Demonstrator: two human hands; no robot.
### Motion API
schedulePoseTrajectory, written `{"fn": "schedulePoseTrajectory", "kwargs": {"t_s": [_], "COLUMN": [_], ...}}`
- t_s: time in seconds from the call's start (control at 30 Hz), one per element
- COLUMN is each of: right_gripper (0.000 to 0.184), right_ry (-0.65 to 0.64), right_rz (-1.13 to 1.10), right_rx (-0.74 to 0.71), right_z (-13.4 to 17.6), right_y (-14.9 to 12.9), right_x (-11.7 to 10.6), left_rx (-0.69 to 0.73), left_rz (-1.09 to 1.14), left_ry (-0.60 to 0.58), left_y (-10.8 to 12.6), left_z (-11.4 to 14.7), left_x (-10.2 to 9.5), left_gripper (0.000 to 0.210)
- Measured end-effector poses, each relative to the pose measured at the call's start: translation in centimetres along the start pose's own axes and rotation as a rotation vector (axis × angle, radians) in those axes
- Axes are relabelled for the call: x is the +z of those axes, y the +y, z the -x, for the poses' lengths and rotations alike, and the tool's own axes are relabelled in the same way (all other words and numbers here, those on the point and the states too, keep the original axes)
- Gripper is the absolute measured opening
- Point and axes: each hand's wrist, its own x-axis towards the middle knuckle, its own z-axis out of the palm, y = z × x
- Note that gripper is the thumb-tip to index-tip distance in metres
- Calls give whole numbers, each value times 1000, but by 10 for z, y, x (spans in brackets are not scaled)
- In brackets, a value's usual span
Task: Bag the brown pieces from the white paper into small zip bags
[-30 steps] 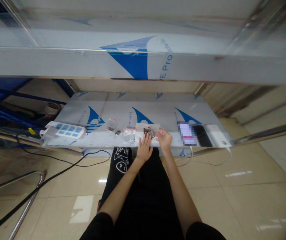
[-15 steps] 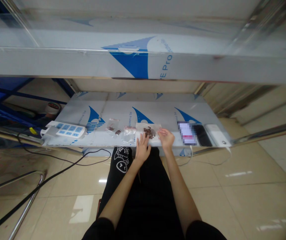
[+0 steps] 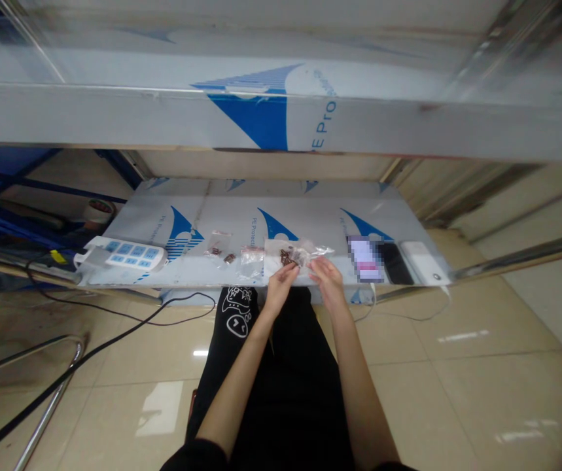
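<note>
A pile of small brown pieces [image 3: 286, 255] lies on a pale sheet [image 3: 271, 249] near the shelf's front edge. My left hand [image 3: 279, 288] is at the near side of the pile, fingers drawn together in a pinch; what is between them is too small to make out. A crinkled clear plastic bag [image 3: 320, 250] is just right of the pile. The curled fingers of my right hand [image 3: 328, 282] grip its near edge. To the left lie more small bags: a clear one with a red strip [image 3: 252, 256] and another holding a few brown pieces [image 3: 216, 250].
On the left of the metal shelf [image 3: 231, 206] is a white power strip [image 3: 131, 254] with a black cable. A phone with a lit screen [image 3: 366, 258], a dark phone [image 3: 395, 263] and a white device [image 3: 425, 263] lie on the right. An upper shelf [image 3: 138, 118] overhangs.
My left hand has gone from spread fingers over the sheet to a pinch at the pile's near side. The clear bag now shows raised beside my right hand's fingertips.
</note>
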Motion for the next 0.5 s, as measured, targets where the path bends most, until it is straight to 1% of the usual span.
{"fn": "schedulePoseTrajectory", "kwargs": {"t_s": [0.07, 0.13, 0.17, 0.23, 0.3, 0.37, 0.5], "right_gripper": [34, 32, 33, 35, 37, 38, 34], "right_ry": [-95, -173, -210, -285, -319, -325, -282], "right_rz": [-10, 44, 80, 153, 220, 279, 308], "right_rx": [68, 101, 110, 117, 112, 82, -54], "right_z": [12, 22, 25, 32, 36, 41, 49], "right_y": [-3, -6, -8, -14, -19, -23, -21], "right_x": [-1, -2, -2, -1, 1, 3, 11], "left_rx": [-81, -84, -67, -18, 30, 55, 38], "left_rz": [214, 334, 360, 342, 268, 181, 69], "left_ry": [16, 86, 127, 193, 213, 190, 57], "left_y": [11, 21, 24, 29, 30, 30, 29], "left_z": [3, 7, 9, 14, 22, 31, 49], "left_x": [5, 7, 6, 0, -10, -21, -37], "left_gripper": [36, 34, 32, 28, 25, 22, 24]}}
